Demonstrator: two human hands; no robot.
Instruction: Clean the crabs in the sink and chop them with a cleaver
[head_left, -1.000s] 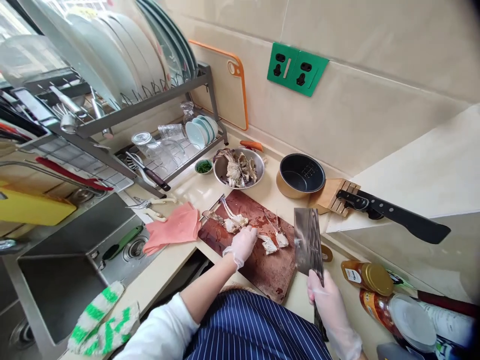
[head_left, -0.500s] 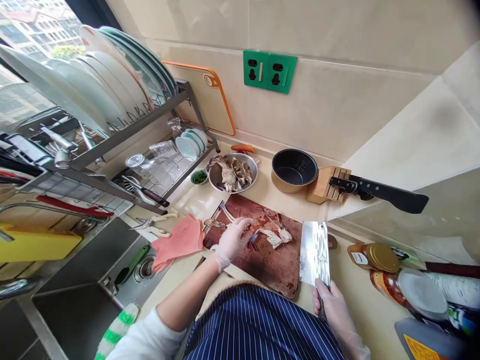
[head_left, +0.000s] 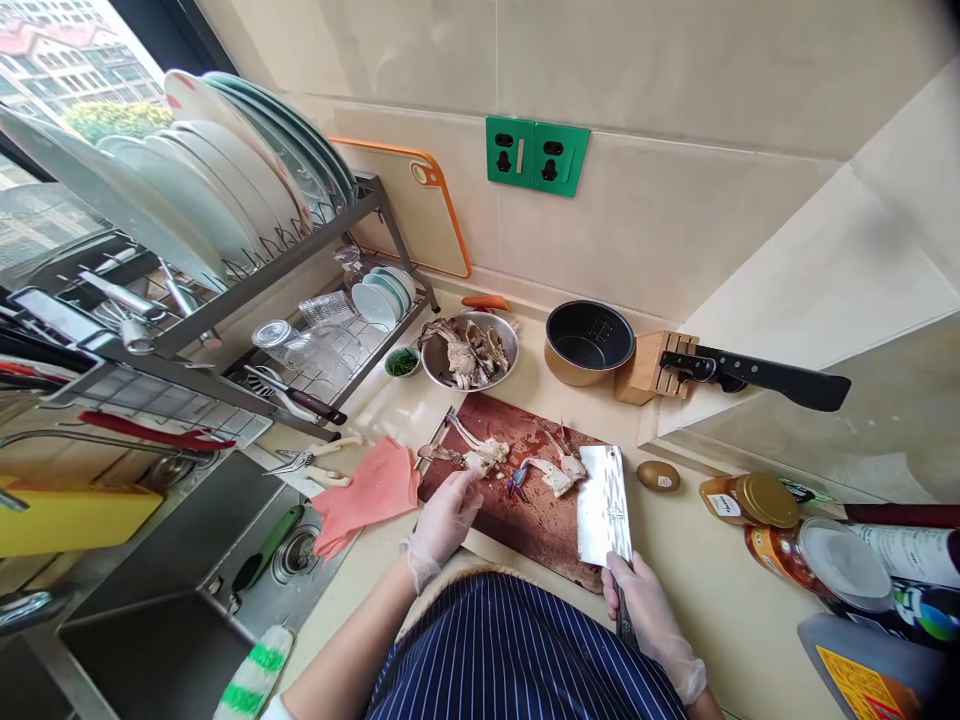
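Note:
My right hand (head_left: pixel 645 600), in a clear glove, is wrapped round the handle of a cleaver (head_left: pixel 604 500). The broad blade stands over the right edge of a reddish-brown cutting board (head_left: pixel 525 530). My left hand (head_left: pixel 448 515), gloved too, is over the board's left part with nothing in it, fingers loosely extended just below a piece of crab (head_left: pixel 486 455) with legs attached. A second crab piece (head_left: pixel 559 475), with a bluish claw, lies between that piece and the blade. Behind the board, a metal bowl (head_left: pixel 506 375) holds more crab pieces.
A black-lined pot (head_left: pixel 577 375) and a knife block (head_left: pixel 637 375) stand by the wall. A kiwi (head_left: pixel 658 476) and jars (head_left: pixel 761 500) are on the right. To the left are pink gloves (head_left: pixel 371 490), kitchen shears (head_left: pixel 315 465), a sink (head_left: pixel 150 610) and a dish rack (head_left: pixel 300 255).
My left hand has drawn back toward me from the crab pieces, uncovering the left one. The cleaver, still in my right hand, has shifted left over the board's edge, and the kiwi shows fully.

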